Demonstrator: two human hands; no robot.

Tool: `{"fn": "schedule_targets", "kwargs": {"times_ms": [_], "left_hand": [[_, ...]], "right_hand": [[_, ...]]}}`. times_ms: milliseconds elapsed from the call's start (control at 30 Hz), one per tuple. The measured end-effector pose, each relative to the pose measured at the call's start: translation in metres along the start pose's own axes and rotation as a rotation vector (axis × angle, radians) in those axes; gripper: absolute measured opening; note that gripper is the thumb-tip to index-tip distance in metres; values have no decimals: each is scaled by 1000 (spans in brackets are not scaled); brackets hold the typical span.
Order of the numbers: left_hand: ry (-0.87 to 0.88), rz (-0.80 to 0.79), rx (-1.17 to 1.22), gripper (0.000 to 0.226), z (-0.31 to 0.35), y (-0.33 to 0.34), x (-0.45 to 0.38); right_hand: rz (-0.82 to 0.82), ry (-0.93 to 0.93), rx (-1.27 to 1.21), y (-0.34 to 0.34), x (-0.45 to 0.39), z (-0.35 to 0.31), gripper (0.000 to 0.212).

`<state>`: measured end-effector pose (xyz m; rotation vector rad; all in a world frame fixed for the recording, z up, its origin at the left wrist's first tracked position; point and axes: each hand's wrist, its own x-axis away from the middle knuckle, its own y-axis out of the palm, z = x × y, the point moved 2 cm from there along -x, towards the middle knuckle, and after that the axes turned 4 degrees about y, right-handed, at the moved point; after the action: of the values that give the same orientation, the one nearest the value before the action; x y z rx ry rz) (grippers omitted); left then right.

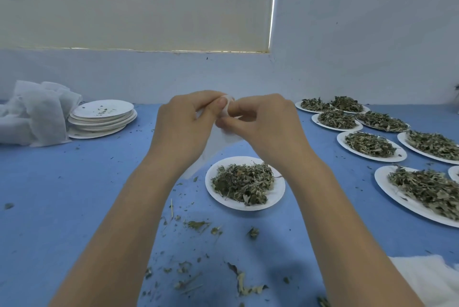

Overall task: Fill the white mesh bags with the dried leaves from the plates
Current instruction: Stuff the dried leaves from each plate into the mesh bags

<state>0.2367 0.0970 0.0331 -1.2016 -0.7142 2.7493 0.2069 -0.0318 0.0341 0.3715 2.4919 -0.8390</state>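
Above the blue table, my left hand [185,124] and my right hand [260,121] are raised together, both pinching the top edge of an empty white mesh bag [223,141] that hangs down between them. Just below sits a white paper plate [275,196] holding a heap of dried leaves [242,182]. Most of the bag is hidden behind my hands.
Several more plates of dried leaves [370,144] fill the right side. A stack of emptied plates [103,116] stands at the back left beside a pile of filled mesh bags [34,113]. White mesh material [434,279] lies at the bottom right. Leaf scraps [198,226] litter the front.
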Motion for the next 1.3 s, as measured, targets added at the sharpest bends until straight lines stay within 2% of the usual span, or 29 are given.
{"fn": "schedule_targets", "kwargs": {"times_ms": [167, 367, 500, 600, 767, 967, 1100, 1200, 1233, 1300], "left_hand": [[125, 56, -102, 17, 7, 2, 2], [128, 18, -94, 17, 6, 1, 2], [148, 51, -163, 17, 3, 2, 3], [161, 16, -174, 18, 4, 3, 3], [207, -76, -168, 20, 3, 3, 3], [314, -115, -369, 40, 0, 9, 5], [236, -319, -349, 66, -1, 20, 9], [269, -465, -497, 88, -3, 32, 14], [302, -445, -571, 84, -3, 37, 16], [380, -301, -667, 54, -5, 47, 20]], "right_hand": [[-91, 32, -64, 8, 3, 4, 38], [-124, 37, -80, 9, 3, 4, 34], [-145, 62, -61, 14, 3, 4, 49], [-195, 67, -32, 11, 1, 6, 48], [-243, 122, -131, 10, 0, 15, 35], [-323, 309, -527, 15, 1, 19, 28], [-424, 407, -841, 13, 0, 24, 36], [-506, 457, -1053, 6, 0, 29, 42], [-547, 475, -1087, 4, 0, 30, 39], [-601, 521, -1051, 1, 1, 33, 31]]}}
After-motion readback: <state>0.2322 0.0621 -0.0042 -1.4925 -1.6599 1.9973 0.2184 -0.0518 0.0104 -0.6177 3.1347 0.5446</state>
